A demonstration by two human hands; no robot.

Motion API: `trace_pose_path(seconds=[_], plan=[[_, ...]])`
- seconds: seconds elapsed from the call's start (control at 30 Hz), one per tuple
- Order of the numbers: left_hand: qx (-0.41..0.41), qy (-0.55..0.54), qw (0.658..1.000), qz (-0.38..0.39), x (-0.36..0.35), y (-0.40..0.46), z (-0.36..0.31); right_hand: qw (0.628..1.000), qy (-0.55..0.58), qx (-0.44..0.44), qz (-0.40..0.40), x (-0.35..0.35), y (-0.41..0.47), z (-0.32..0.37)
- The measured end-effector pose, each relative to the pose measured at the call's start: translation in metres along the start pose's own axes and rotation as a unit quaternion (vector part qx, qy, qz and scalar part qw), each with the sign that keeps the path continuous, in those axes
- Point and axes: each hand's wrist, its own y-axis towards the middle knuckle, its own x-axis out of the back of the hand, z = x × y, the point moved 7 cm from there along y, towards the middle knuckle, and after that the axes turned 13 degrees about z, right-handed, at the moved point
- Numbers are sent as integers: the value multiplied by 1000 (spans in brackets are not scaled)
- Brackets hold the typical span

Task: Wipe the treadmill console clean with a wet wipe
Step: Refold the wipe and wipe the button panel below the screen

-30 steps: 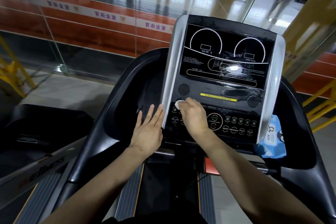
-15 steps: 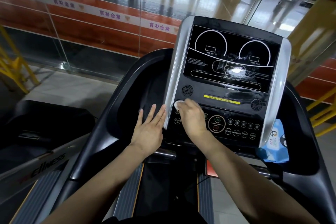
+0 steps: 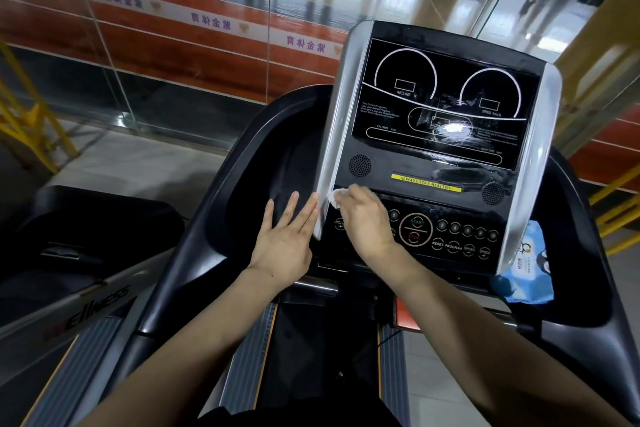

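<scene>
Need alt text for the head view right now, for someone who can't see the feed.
The right hand presses a white wipe to the treadmill console at the left end of the button panel, just under the left speaker. The left hand lies flat, fingers spread, beside the console's silver left edge. A blue wipe pack sits in the tray at the console's right.

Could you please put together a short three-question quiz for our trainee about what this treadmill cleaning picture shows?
1. True or false: the left hand holds the wet wipe.
2. Where does the blue wipes pack sit? A) right of the console B) on the belt C) in the left hand
3. Fill in: the right hand presses the wipe near the console's lower ____ corner.

Key: 1. False; the left hand lies open and flat beside the console's silver trim. 2. A. 3. Left.
</scene>
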Motion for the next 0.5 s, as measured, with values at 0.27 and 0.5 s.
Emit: trace_pose_path(seconds=[0.27, 0.5], plan=[[12, 3, 1000, 2, -3, 1, -1, 995, 41, 61, 61, -37, -51, 15], [19, -33, 999, -2, -2, -1, -6, 992, -12, -8, 129, -24, -68, -13]])
